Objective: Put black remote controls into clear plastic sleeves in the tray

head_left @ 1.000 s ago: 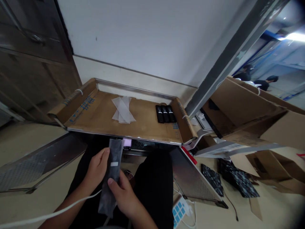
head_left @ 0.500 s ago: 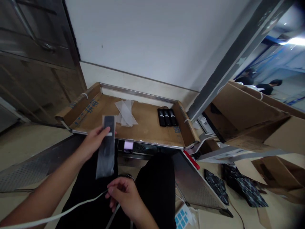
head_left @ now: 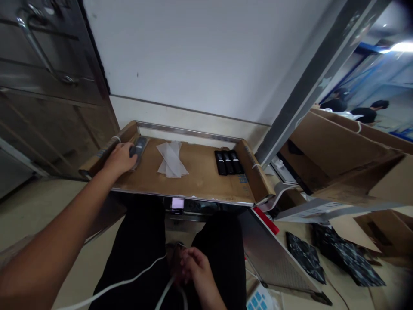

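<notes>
My left hand (head_left: 121,157) is at the left end of a cardboard-lined tray (head_left: 200,189), its fingers closed on the edge of a dark, slim bar in a clear plastic sleeve (head_left: 139,148). The bar carries a small white label and lies against the tray's bottom. Low over my lap, my right hand (head_left: 195,267) has its fingers curled in; whatever they hold is hidden. A white cable (head_left: 129,280) loops across my legs close to it. In the middle of the tray lie several flat translucent sleeves (head_left: 172,159), overlapping crosswise.
Three black bars with white labels (head_left: 228,162) lie side by side at the tray's right. A small lit screen (head_left: 177,203) shows below the front edge. Cardboard boxes (head_left: 351,159) stand right; black patterned bags (head_left: 345,254) lie on the floor. Two people (head_left: 371,113) are far off.
My left hand has carried the sleeved bar from above my lap forward and left onto the tray. My right hand has shifted a little to the right, fingers still curled.
</notes>
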A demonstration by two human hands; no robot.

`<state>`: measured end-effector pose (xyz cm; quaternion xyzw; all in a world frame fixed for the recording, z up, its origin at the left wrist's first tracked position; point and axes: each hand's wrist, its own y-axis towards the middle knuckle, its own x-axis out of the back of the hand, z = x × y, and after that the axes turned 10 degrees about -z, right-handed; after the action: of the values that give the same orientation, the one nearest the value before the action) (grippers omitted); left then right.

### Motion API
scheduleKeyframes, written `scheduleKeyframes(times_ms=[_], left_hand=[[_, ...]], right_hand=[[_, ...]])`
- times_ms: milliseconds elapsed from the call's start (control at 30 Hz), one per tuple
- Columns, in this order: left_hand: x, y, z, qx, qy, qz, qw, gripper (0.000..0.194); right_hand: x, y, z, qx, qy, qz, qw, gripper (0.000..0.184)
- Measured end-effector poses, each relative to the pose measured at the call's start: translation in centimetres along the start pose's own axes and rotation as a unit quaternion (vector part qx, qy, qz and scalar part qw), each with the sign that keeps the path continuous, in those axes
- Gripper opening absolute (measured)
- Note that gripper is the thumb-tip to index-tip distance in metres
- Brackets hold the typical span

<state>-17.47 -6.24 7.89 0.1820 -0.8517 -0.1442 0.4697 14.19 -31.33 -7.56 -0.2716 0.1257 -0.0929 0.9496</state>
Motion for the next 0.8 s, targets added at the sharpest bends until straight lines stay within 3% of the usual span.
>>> scheduleKeyframes(times_ms=[133, 233, 300, 400, 467, 567, 700, 800], left_hand=[[0.3, -5.2, 2.2, -0.065, 0.050, 0.002, 0.997, 0.034], [-0.1, -6.7, 3.2, -0.122, 0.072, -0.006, 0.990, 0.029], [-0.8, -6.4, 3.3, -0.173, 0.065, -0.019, 0.983, 0.033], [-2.3, -5.3, 3.0, -0.227, 0.025, -0.009, 0.974, 0.034], [-3.2, -4.9, 3.1, -0.235, 0.016, 0.005, 0.972, 0.030], [-3.8, -4.8, 3.6, -0.236, 0.017, 0.018, 0.971, 0.024], [-3.7, -5.0, 3.9, -0.241, -0.002, 0.006, 0.971, 0.022], [-3.7, -5.1, 4.0, -0.232, -0.010, 0.004, 0.973, 0.022]], right_hand=[[1.7, 2.0, -1.2, 0.026, -0.017, -0.030, 0.999, 0.049], [1.4, 5.2, -1.6, 0.115, -0.127, -0.030, 0.985, 0.029], [0.3, 8.4, -1.5, 0.228, -0.244, -0.043, 0.942, 0.015], [-2.5, 13.9, -1.1, 0.333, -0.348, -0.027, 0.876, 0.042], [-4.5, 17.4, -0.8, 0.338, -0.360, -0.009, 0.869, 0.052], [-6.6, 21.3, 0.1, 0.329, -0.361, -0.036, 0.872, 0.045], [-6.9, 22.3, 1.2, 0.344, -0.342, -0.088, 0.870, 0.032], [-5.4, 18.7, 1.7, 0.353, -0.333, -0.104, 0.868, 0.029]])
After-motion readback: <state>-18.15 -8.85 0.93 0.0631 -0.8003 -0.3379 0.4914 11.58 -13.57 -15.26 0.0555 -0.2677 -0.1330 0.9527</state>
